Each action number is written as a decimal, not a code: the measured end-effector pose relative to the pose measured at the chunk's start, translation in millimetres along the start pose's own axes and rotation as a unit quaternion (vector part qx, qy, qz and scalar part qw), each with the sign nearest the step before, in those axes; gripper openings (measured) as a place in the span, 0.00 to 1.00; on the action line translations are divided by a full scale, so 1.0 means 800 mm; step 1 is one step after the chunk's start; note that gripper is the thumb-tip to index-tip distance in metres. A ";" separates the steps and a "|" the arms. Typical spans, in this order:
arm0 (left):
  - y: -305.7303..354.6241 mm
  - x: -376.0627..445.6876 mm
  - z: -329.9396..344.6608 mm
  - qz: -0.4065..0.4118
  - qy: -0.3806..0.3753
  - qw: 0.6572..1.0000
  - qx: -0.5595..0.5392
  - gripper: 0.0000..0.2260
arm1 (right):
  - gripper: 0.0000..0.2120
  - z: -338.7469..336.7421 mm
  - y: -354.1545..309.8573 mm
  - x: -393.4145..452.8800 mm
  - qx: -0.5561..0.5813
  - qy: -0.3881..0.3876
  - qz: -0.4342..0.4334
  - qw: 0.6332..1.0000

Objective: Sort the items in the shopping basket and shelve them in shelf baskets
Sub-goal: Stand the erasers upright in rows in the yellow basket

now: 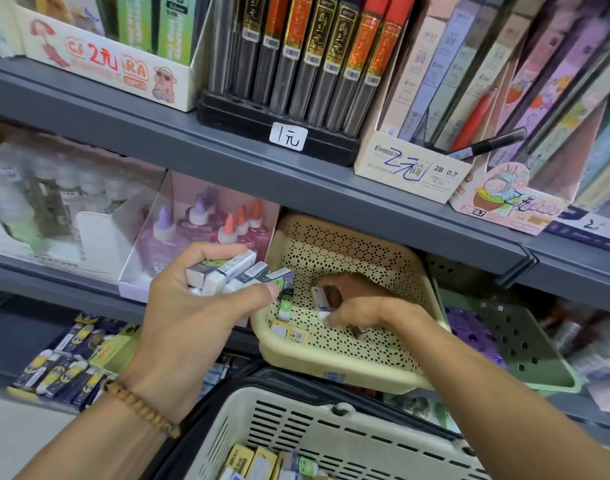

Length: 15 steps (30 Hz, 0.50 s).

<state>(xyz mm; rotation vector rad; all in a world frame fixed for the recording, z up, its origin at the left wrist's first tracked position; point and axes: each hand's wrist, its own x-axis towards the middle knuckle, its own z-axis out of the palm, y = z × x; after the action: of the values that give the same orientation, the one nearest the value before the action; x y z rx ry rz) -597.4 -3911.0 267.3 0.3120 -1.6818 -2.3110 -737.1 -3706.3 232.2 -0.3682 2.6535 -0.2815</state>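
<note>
My left hand (pixel 196 306) grips a bunch of several small boxed erasers (pixel 227 271), held just left of the cream perforated shelf basket (pixel 348 368). My right hand (pixel 352 303) reaches inside that basket and pinches one small white eraser box (pixel 320 297) near its floor. A yellow eraser box (pixel 289 334) and a green-and-white one (pixel 285 306) lie in the basket. Below, the cream slotted shopping basket (pixel 296 424) holds more yellow and green eraser boxes (pixel 262 464).
Pink and purple glue bottles (pixel 199 230) stand in a box left of the shelf basket. A green basket (pixel 525 348) sits to its right. Navy-and-yellow erasers (pixel 64 368) lie on the lower left shelf. Pencil-lead boxes (pixel 296 64) fill the shelf above.
</note>
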 end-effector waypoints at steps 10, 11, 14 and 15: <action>-0.004 0.008 -0.005 0.002 0.010 1.000 0.013 0.19 | 0.13 0.004 -0.029 0.062 0.131 0.088 -0.017 0.987; -0.004 0.009 -0.005 0.005 0.004 1.000 0.013 0.19 | 0.15 0.005 -0.031 0.062 0.154 0.081 -0.017 0.985; -0.004 0.007 -0.004 0.006 -0.002 1.000 0.013 0.27 | 0.19 0.002 -0.029 0.055 0.195 0.061 -0.026 0.978; -0.005 0.007 -0.004 0.005 -0.001 1.000 0.006 0.25 | 0.18 -0.002 -0.026 0.049 0.193 0.067 -0.028 0.978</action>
<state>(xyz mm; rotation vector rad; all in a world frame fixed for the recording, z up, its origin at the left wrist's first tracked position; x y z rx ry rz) -601.8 -3914.4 262.8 0.3032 -1.6947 -2.2965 -767.4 -3737.4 223.3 -0.3042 2.6379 -0.8510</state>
